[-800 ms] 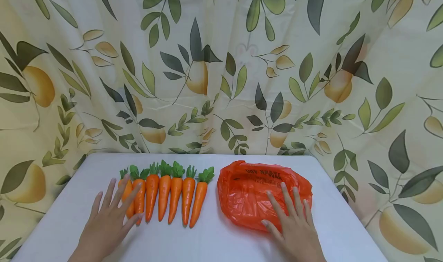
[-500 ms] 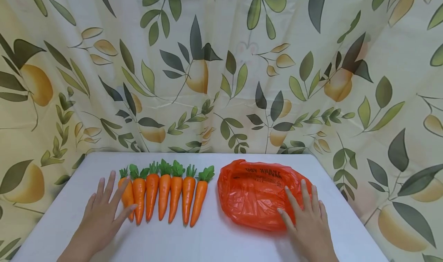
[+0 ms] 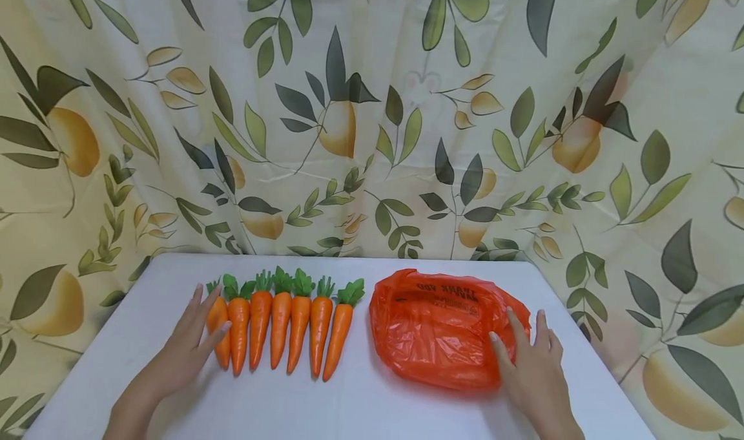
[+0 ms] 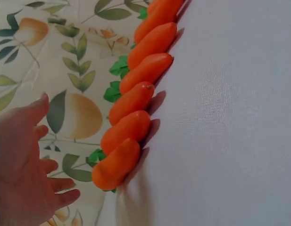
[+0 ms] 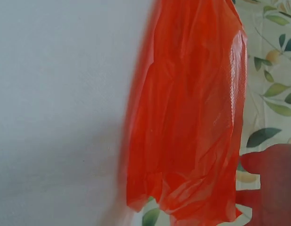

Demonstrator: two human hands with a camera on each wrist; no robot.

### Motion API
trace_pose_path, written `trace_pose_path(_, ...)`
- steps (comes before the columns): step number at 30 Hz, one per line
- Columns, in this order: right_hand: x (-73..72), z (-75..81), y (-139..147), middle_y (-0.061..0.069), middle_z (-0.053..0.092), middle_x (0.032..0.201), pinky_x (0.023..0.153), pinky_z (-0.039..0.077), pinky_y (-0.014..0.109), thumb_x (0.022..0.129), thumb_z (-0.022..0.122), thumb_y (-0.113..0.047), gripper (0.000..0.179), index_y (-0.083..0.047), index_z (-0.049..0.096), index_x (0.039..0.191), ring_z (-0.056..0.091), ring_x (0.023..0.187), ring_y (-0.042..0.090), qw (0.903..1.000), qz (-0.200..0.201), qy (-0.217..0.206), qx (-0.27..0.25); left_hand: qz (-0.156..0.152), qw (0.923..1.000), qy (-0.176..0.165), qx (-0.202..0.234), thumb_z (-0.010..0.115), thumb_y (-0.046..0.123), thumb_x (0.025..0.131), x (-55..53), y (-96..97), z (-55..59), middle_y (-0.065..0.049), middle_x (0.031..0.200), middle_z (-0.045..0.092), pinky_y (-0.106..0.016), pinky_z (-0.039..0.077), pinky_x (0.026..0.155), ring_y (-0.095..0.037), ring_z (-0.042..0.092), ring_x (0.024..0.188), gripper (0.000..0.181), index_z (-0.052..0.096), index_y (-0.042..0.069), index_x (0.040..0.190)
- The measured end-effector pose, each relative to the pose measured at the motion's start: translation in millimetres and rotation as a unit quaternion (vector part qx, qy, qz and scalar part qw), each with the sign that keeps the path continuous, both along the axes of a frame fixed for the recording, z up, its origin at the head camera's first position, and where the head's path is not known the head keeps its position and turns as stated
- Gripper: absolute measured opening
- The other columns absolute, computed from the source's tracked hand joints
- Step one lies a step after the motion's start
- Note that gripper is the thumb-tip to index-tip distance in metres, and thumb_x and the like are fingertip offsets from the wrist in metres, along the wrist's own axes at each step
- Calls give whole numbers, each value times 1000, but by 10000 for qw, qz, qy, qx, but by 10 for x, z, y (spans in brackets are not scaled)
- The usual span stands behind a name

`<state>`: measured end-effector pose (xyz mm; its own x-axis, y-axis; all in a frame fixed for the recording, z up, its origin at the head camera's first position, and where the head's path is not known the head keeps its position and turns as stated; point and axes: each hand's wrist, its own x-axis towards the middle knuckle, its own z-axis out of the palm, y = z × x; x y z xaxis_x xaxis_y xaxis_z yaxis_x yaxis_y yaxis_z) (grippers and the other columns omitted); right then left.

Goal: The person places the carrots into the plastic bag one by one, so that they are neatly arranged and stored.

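Several orange carrots with green leafy tops lie side by side in a row on the left half of the table. My left hand [image 3: 177, 353] is beside the leftmost carrot [image 3: 217, 313], its fingers extended and partly over it in the head view. A gap separates that hand from the nearest carrot [image 4: 116, 165] in the left wrist view. On the right stands a red plastic bag [image 3: 430, 356] with dark printing, its mouth spread open. My right hand [image 3: 537, 372] is at the bag's right side, fingers loosely bent; whether its fingertips [image 5: 249, 162] touch the rim is unclear.
Everything lies on a white table [image 3: 337, 414]. A curtain [image 3: 372, 168] printed with leaves and fruit hangs behind and around it. A narrow strip of table separates the carrots from the bag.
My right hand has moved right, from over the bag's front to its right side, and its fingers have bent a little. The left hand has drawn slightly back and turned sideways beside the carrots.
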<state>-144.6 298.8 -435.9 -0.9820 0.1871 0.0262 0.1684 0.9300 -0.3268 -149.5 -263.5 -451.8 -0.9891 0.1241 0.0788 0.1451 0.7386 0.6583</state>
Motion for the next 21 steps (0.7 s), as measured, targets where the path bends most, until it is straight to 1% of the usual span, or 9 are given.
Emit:
trace_pose_path(4, -53, 14, 38, 45, 0, 157, 92, 36, 81, 107, 43, -52, 78, -4, 18, 164, 19, 133, 71, 9984, -135, -306, -462, 43, 9985, -329, 427, 49, 45, 109, -103, -24, -38, -31, 166, -8, -90, 14, 93, -67, 3, 143, 77, 7, 20, 168)
trace_pose_path(7, -98, -13, 74, 47, 9, 153, 94, 35, 80, 108, 42, -50, 77, -2, 18, 163, 24, 132, 71, 9961, -102, -421, -771, 69, 9976, -406, 564, 49, 44, 109, -169, -43, -78, -37, 164, -3, -90, 15, 93, -68, 5, 142, 77, 10, 14, 167)
trace_pose_path(9, -127, -47, 109, 48, 16, 148, 93, 37, 79, 109, 41, -49, 75, -1, 19, 162, 30, 130, 70, 9947, -58, -436, -933, 95, 9973, -415, 601, 49, 44, 109, -198, -49, -95, -39, 162, 1, -89, 17, 95, -68, 8, 142, 77, 12, 11, 166)
trace_pose_path(11, -160, -88, 148, 48, 24, 140, 91, 43, 76, 109, 41, -48, 74, 0, 20, 162, 38, 123, 68, 9926, -71, -474, -1112, 169, 9969, -430, 634, 51, 43, 108, -231, -58, -116, -40, 160, 5, -86, 23, 97, -67, 17, 140, 77, 14, 8, 166)
trace_pose_path(12, -175, -107, 169, 47, 28, 137, 89, 47, 74, 109, 42, -46, 73, 0, 21, 161, 42, 119, 66, 9918, -61, -499, -1171, 236, 9966, -442, 653, 52, 42, 108, -251, -63, -125, -41, 159, 7, -84, 28, 98, -65, 23, 138, 77, 15, 7, 165)
trace_pose_path(14, -208, -137, 208, 45, 34, 132, 87, 50, 71, 109, 42, -44, 71, 1, 22, 161, 46, 115, 62, 9898, -32, -580, -1304, 423, 9951, -522, 728, 54, 40, 107, -292, -77, -150, -41, 157, 11, -77, 38, 98, -61, 35, 132, 76, 18, 5, 164)
trace_pose_path(17, -254, -145, 247, 45, 38, 137, 91, 48, 72, 110, 43, -40, 68, 1, 24, 160, 43, 121, 62, 9857, 121, -722, -1516, 777, 9906, -752, 838, 57, 35, 106, -360, -116, -182, -43, 152, 18, -71, 44, 97, -58, 42, 125, 75, 20, 2, 163)
trace_pose_path(19, -280, -125, 261, 43, 35, 147, 97, 39, 76, 110, 43, -38, 66, 1, 25, 160, 35, 131, 63, 9824, 234, -818, -1663, 988, 9861, -965, 925, 59, 32, 105, -394, -148, -196, -44, 150, 20, -71, 43, 99, -61, 39, 128, 75, 21, 0, 162)
trace_pose_path(21, -305, -91, 268, 40, 34, 151, 100, 36, 77, 111, 43, -35, 62, 2, 30, 158, 30, 136, 63, 9792, 343, -850, -1808, 1113, 9821, -1129, 1016, 60, 29, 105, -416, -176, -207, -45, 149, 22, -72, 39, 101, -63, 34, 131, 73, 23, -2, 160)
